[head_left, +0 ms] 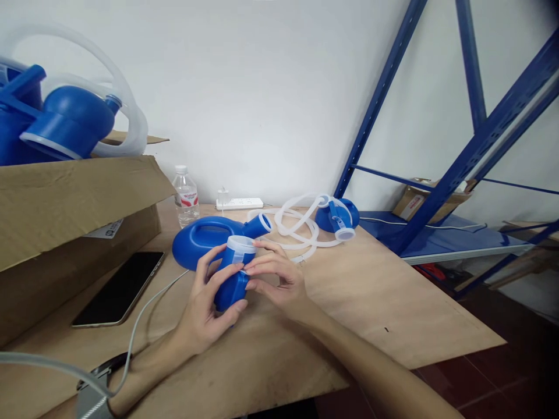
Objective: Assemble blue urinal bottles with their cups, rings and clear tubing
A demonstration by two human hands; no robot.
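Note:
Between my two hands is a blue plastic funnel-shaped part (229, 288) with a translucent white collar (240, 244) around its upper end. My left hand (212, 297) wraps it from the left, the thumb low on its front. From the right, my right hand (277, 273) pinches at its side, one fingertip on the collar; what lies under those fingertips is partly hidden. Just behind them a blue plastic urinal bottle (187, 243) with a handle and an angled neck lies on the table.
A cardboard box (78, 180) at left holds blue parts (78, 119) and clear tubing. A black phone (120, 288), a water bottle (187, 198) and a power strip (239, 203) are on the table (384, 291). Coiled tube (297, 224) and another blue part (325, 218) lie behind; a blue rack (437, 198) stands right.

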